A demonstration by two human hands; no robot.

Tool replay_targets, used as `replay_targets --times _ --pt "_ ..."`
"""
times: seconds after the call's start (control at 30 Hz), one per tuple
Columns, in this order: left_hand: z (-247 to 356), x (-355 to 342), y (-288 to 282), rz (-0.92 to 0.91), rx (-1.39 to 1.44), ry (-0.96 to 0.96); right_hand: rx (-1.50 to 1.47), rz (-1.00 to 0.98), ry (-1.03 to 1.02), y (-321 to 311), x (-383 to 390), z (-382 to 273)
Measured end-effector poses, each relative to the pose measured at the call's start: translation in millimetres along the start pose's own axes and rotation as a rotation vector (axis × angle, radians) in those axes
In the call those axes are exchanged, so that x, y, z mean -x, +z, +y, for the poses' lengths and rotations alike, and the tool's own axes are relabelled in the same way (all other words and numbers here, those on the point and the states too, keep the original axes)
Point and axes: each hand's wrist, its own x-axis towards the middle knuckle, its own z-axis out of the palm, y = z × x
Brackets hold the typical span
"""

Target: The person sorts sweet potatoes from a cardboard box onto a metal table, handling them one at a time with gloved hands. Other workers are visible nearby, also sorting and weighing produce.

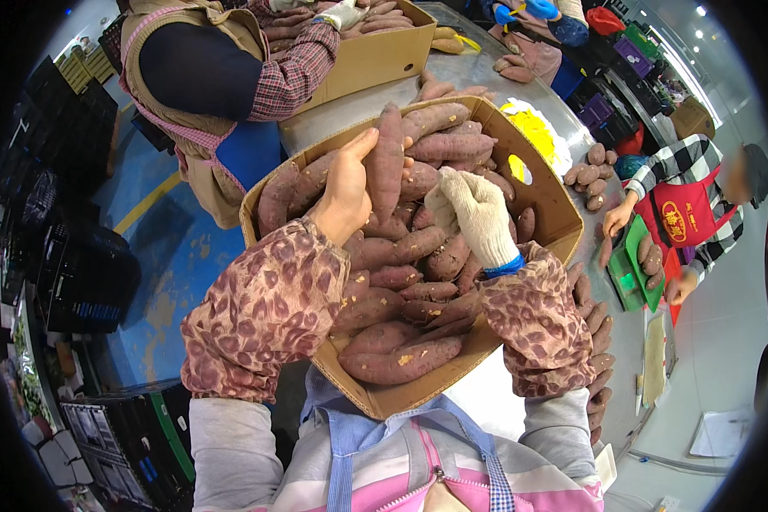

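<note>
gripped between thumb and fingers of the bare left hand [346, 189], one sweet potato [387, 162] is held over the carton [556, 203]; gloved right hand [469, 209], contents not discernible; bruising could be caused by a slip onto the pile [367, 309] beneath.

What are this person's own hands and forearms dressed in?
The left hand is bare; the right hand wears a cream knitted fabric glove with blue trim at its cuff. Both forearms have tan oversleeves with brown leopard-like spots, over light grey sleeves.
</note>
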Motion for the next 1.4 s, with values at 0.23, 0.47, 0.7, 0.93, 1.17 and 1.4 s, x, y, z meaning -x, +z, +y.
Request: replay_targets --times 0.23,0.47,0.7,0.93,1.17,1.4 --pt "-0.5 9.6 15.7 -0.029 -0.01 -0.126 -0.018 -0.043 -0.11 -2.5 -5.1 9.7" --pt "-30.2 6.9 17.3 -0.01 -0.519 -0.018 0.175 -0.072 -0.076 2.3 -1.7 8.5" --pt "-38.3 -1.6 12.1 -0.054 -0.374 -0.055 -0.036 0.108 -0.045 -5.3 -8.7 9.1" --pt "-35.2 5.4 10.7 -0.225 -0.386 -0.103 0.139 0.025 -0.084 -9.3 -12.8 24.1" --pt "-38.5 -3.9 14.6 -0.111 -0.312 -0.019 0.142 0.114 -0.175 -13.8 -15.7 21.1" --pt "-15.0 3.8 12.3 -0.079 0.16 -0.048 0.153 -0.224 -0.109 1.7 -11.6 33.9"
